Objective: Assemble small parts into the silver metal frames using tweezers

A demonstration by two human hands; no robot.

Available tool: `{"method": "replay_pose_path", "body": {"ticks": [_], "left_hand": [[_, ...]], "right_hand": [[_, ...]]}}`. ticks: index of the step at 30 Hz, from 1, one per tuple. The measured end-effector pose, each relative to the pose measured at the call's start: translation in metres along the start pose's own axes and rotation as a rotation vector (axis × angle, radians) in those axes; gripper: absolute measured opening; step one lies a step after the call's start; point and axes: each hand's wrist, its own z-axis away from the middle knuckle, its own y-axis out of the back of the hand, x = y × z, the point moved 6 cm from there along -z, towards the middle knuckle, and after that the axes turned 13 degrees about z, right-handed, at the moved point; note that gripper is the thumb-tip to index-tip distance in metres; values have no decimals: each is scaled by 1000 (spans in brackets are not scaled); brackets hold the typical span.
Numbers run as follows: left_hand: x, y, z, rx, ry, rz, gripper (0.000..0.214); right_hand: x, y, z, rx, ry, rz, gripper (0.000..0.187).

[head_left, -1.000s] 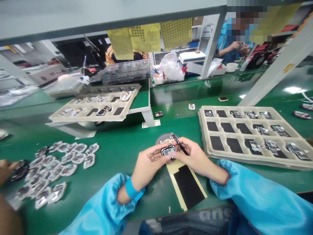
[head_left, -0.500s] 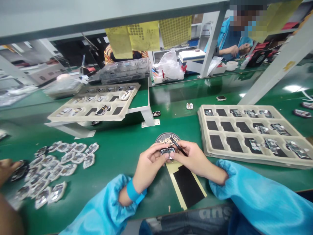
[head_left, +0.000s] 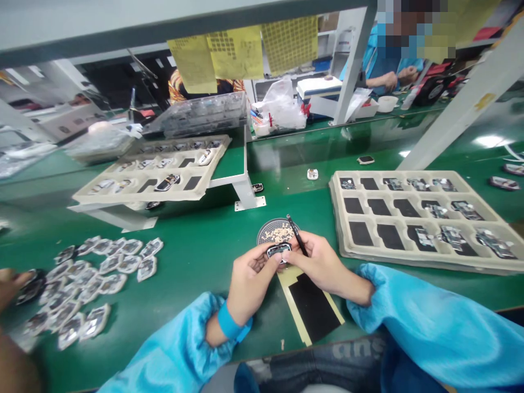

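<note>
My left hand [head_left: 249,278] and my right hand [head_left: 321,265] meet over the green bench, both closed on a small dark watch body [head_left: 279,250] held between the fingertips. The right hand also grips black tweezers [head_left: 297,234] that stick up and away from me. Just beyond the hands lies a round mesh dish [head_left: 273,233] with small pale parts in it. Under the hands sits a yellow-edged black pad [head_left: 313,311]. Both arms wear blue sleeves.
A beige compartment tray [head_left: 421,218] with watch bodies lies to the right; another [head_left: 151,174] rests on a raised white stand at back left. Several bagged parts [head_left: 90,284] spread at left, where another person's hand [head_left: 10,284] reaches in. Another person works across the bench.
The watch body and both hands have shifted slightly up and away from me; the tweezers now point more upright. The view has tilted a little.
</note>
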Motion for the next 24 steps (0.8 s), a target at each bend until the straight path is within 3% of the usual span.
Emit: {"method": "replay_pose_path", "body": {"ticks": [3, 5, 10, 18, 24], "left_hand": [[-2, 2, -2, 11, -12, -16, 31], [-3, 3, -4, -12, -24, -76, 29], [-5, 4, -6, -85, -52, -230, 25], [9, 0, -3, -108, -228, -546, 22], [7, 0, -4, -129, -237, -586, 17]], "right_hand": [[-2, 3, -3, -14, 6, 74, 28], [-5, 8, -6, -30, 37, 247, 26], [-30, 24, -6, 113, 304, 648, 20], [-43, 26, -1, 86, 476, 658, 14], [-34, 18, 1, -28, 601, 693, 15]]}}
